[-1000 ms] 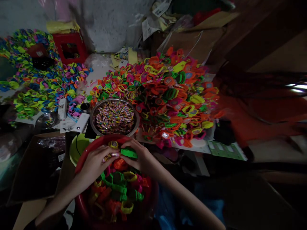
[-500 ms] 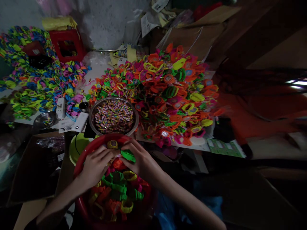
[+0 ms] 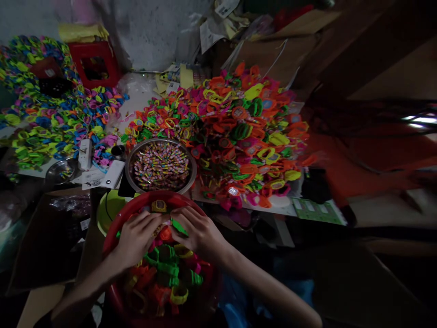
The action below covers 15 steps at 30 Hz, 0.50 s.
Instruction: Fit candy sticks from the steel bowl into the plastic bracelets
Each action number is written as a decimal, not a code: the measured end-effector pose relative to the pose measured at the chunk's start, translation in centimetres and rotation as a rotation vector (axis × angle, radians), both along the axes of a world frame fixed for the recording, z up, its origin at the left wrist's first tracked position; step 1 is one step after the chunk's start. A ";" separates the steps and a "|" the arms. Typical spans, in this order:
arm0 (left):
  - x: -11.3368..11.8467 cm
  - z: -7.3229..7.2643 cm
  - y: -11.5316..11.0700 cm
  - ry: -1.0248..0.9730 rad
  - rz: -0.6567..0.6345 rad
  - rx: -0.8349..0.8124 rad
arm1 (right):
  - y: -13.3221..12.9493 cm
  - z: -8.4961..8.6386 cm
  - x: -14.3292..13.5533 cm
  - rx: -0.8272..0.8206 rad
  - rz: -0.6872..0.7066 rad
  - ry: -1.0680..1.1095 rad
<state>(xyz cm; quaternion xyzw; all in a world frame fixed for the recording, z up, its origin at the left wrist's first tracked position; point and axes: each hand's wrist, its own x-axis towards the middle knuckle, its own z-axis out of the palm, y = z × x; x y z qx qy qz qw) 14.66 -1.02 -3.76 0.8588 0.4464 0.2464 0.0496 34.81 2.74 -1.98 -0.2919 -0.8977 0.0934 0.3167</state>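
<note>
My left hand (image 3: pixel 135 234) and my right hand (image 3: pixel 200 231) meet over a red basin (image 3: pixel 109 243). In my right hand is a green toy watch (image 3: pixel 179 227), mostly covered by the fingers. The fingers of my left hand are closed near a small wrapped candy (image 3: pixel 167 222) beside the watch; what they grip is largely hidden. Under the hands lie green, orange, pink and yellow toy watches (image 3: pixel 167 269). A yellow toy watch (image 3: pixel 159 206) rests by the basin's far rim.
Behind the basin stands a steel bowl (image 3: pixel 195 175) of small wrapped candies. A large heap of toy watches (image 3: pixel 239 132) fills the table's middle, another heap (image 3: pixel 44 123) the left. Nearby are a power strip (image 3: pixel 85 155), a red stool (image 3: pixel 77 59) and a green basin (image 3: pixel 102 214).
My right hand has turned its fingers further over the green toy watch, so less of it shows. My left hand stays almost in place. The view has shifted slightly.
</note>
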 end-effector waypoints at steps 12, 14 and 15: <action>-0.2 -1.4 -0.1 0.031 0.048 -0.026 | -0.2 -1.0 -0.2 0.126 0.039 -0.183; -0.3 -1.7 -0.1 0.027 0.046 -0.026 | -0.1 -1.2 -0.2 0.155 0.041 -0.184; -0.3 -1.8 0.0 0.024 0.043 -0.024 | -0.1 -1.3 -0.3 0.165 0.036 -0.178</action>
